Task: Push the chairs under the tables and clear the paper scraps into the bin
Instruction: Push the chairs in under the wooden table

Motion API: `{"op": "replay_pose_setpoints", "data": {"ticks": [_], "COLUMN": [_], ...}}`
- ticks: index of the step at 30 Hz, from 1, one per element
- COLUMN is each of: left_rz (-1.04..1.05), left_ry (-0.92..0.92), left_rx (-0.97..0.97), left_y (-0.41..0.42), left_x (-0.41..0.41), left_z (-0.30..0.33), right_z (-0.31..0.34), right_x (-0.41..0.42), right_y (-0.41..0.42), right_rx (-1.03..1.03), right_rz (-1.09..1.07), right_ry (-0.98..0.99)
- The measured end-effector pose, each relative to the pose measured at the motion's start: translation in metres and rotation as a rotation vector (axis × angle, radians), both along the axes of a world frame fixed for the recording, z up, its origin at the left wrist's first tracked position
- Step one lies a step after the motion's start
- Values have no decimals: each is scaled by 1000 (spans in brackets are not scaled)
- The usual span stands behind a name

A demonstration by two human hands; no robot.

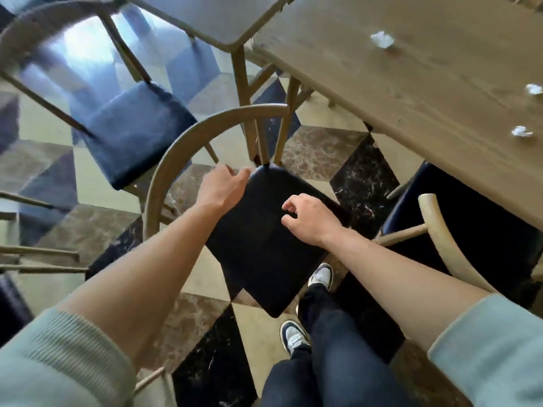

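Observation:
A wooden chair with a black seat [264,245] and a curved backrest [176,154] stands out on the floor, clear of the tables. My left hand [223,186] rests at the seat's far corner with fingers apart. My right hand [308,218] hovers over the seat's right side, fingers loosely curled and holding nothing. Three crumpled white paper scraps [382,39] [533,89] [521,132] lie on the long wooden table [411,92] at the right. No bin is in view.
A second chair with a dark blue seat [135,133] stands at the left, beside a smaller table [217,16]. Another chair [435,227] sits partly under the long table at the right. The floor is patterned tile. My feet [293,339] stand just behind the black seat.

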State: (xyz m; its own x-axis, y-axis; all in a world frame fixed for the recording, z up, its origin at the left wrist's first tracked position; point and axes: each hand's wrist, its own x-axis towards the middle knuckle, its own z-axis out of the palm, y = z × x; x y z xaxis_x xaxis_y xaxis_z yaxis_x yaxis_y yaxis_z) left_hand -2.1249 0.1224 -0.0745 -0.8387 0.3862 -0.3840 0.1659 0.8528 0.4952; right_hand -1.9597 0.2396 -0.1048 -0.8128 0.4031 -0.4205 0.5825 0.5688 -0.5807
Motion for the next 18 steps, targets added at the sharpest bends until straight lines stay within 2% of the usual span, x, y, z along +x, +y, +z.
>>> {"op": "replay_pose_setpoints", "data": {"ticks": [5,9,13,18], "left_rz": [49,18,-161,-412], "left_ry": [295,285,212,140], "left_rx": [-81,-203,-213,-165], "left_y": [-10,-6,11,41], "left_x": [-78,-134,-169,-209], "left_z": [21,12,-17,-57], "right_z": [-6,-19,-34,-50], "right_x": [-88,-139,-184,-235], "right_y": [-21,-54,-84,-118], "right_rx": [-150,-316,-475,-618], "right_rz": [65,118,56,-185], "right_ry": [9,-34,-81,-102]}}
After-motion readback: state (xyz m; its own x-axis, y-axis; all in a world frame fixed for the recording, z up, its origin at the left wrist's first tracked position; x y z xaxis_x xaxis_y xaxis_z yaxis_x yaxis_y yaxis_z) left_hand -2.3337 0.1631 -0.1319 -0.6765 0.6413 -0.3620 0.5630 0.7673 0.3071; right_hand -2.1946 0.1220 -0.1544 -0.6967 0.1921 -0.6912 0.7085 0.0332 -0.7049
